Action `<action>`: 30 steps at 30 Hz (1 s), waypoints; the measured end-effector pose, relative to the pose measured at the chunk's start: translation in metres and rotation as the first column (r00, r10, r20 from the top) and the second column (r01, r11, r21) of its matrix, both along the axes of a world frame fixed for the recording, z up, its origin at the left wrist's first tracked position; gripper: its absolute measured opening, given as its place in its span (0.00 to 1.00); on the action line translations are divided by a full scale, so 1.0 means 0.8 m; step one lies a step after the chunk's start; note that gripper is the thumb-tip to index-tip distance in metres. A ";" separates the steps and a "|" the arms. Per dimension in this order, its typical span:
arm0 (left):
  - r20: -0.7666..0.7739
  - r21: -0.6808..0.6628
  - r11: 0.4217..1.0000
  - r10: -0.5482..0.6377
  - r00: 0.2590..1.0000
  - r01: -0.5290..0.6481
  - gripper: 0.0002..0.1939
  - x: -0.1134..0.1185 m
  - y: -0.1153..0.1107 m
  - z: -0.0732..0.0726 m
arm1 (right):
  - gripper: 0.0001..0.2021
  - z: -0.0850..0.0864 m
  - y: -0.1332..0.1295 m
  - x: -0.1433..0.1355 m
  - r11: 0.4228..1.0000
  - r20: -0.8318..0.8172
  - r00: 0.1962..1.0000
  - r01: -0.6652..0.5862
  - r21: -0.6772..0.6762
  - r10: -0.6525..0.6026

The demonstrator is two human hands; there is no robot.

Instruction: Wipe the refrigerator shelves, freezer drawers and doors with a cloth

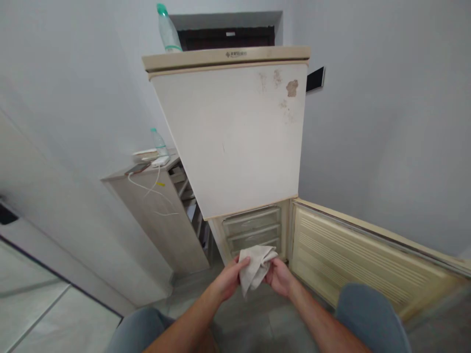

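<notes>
A crumpled light grey cloth [254,267] hangs between my two hands, low in the middle of the view. My left hand [231,278] grips its left side, thumb on top. On the other side, my right hand [278,277] has its fingers closed on the cloth's right edge. Just beyond the hands is the open lower compartment of a fridge [235,142], with clear-fronted drawers [253,226] inside. Its lower door [349,252] is swung out to the right. The white upper door is closed and has brownish worn spots near its upper right corner.
A wooden cabinet [162,211] stands left of the fridge, carrying a bottle [159,143], a phone [138,168] and a white cable. Another bottle [169,32] is on top of the fridge. My knees flank the hands.
</notes>
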State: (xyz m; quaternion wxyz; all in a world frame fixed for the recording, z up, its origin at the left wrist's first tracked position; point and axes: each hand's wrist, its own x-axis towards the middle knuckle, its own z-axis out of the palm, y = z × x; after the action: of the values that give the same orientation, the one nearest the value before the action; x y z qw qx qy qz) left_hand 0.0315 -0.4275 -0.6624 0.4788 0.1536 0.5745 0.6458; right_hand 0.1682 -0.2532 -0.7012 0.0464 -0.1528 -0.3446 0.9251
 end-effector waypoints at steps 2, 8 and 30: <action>0.007 -0.020 0.997 0.081 0.997 -0.081 0.55 -0.002 0.005 -0.017 | 0.24 -0.001 -0.003 -0.008 0.997 -0.005 0.997 -0.082 0.004 0.082; -0.095 -0.049 0.981 0.181 0.979 -0.187 0.52 -0.005 -0.007 -0.046 | 0.34 -0.042 0.003 -0.004 0.973 0.136 0.991 -0.042 0.226 0.011; -0.682 -0.698 0.714 -0.687 0.251 0.056 0.35 -0.170 -0.316 -0.022 | 0.06 0.052 0.225 -0.165 0.747 0.052 0.756 0.653 -0.125 -0.652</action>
State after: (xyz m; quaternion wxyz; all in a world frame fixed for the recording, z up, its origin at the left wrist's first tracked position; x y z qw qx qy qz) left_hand -0.1046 -0.6807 -0.6800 0.2389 0.4827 0.8355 0.1084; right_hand 0.0360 -0.0732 -0.6596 0.3550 -0.2684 -0.2061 0.8715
